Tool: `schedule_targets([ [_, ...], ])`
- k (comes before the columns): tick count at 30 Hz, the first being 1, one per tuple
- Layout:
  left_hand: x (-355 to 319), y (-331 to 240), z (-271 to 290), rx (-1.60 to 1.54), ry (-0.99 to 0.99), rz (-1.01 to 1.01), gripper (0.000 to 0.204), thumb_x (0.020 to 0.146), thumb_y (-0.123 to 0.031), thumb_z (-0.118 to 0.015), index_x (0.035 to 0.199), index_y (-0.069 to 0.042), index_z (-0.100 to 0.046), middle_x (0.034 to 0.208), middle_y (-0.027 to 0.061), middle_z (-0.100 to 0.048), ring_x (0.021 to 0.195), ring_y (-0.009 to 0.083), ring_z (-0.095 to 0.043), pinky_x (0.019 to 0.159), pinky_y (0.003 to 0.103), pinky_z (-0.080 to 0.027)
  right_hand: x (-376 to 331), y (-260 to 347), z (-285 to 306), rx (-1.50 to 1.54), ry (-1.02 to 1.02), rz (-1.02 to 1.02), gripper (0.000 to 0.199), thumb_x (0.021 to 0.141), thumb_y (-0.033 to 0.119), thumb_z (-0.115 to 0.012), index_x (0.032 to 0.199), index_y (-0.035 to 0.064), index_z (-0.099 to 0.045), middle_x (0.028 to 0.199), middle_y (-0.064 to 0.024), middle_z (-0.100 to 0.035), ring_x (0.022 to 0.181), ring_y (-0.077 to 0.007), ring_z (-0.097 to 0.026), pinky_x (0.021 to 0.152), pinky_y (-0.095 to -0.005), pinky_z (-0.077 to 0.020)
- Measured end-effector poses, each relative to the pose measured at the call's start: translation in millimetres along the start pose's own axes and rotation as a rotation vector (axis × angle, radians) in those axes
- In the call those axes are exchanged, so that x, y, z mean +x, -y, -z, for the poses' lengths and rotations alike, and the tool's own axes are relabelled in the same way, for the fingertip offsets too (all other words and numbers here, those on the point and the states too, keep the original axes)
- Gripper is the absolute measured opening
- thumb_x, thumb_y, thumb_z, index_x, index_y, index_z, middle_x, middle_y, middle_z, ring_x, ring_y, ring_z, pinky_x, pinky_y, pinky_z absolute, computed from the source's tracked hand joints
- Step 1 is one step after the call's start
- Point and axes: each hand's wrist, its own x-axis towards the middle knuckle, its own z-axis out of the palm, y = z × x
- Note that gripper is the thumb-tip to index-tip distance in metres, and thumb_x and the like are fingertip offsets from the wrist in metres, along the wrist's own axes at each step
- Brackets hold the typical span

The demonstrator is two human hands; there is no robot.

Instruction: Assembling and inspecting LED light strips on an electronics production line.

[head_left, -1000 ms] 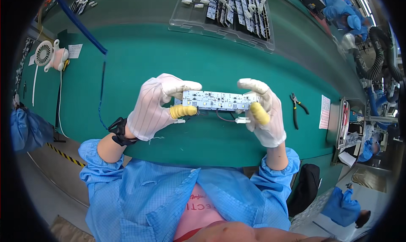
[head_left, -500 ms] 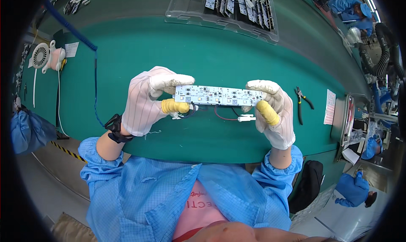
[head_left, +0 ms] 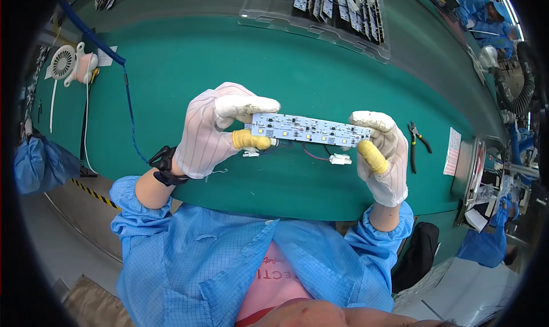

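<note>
Between my two gloved hands, a long white LED circuit board (head_left: 309,130) is held level above the green mat, its component side showing. My left hand (head_left: 220,130) pinches the left end, and my right hand (head_left: 382,150) pinches the right end. Both wear striped white gloves with yellow covering on the thumbs. Thin wires hang below the board. One dark red wire leads to a white connector (head_left: 340,159) near my right thumb, and another white connector (head_left: 250,153) shows below my left thumb. The board's underside is hidden.
A clear plastic tray (head_left: 314,34) with several similar boards stands at the far side. Pliers (head_left: 417,147) lie right of my right hand, beside a printed sheet (head_left: 452,151). A small fan (head_left: 73,63) stands at the left, near a blue coiled cord (head_left: 94,35). Co-workers appear at right.
The board and both hands appear slightly farther right, as does most of the bench. The board's face is tilted a little more into view. Both hands keep their grip.
</note>
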Motion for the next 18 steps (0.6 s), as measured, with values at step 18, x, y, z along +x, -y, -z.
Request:
schedule_targets([
  [18,2.3,2.3,-8.9,0.374,-0.015,0.068,0.017,0.082,0.006,-0.058,0.098,0.004,-0.064,0.071,0.0077,-0.066,0.061,0.0118,-0.062,0.058,0.024,-0.05,28.3,-35.6,-27.9,-0.428,-0.129,0.599,0.024,0.078,0.001,-0.07,0.102,0.0036,-0.067,0.086,-0.0076,-0.07,0.068,-0.0093,-0.064,0.058,-0.0237,-0.0506],
])
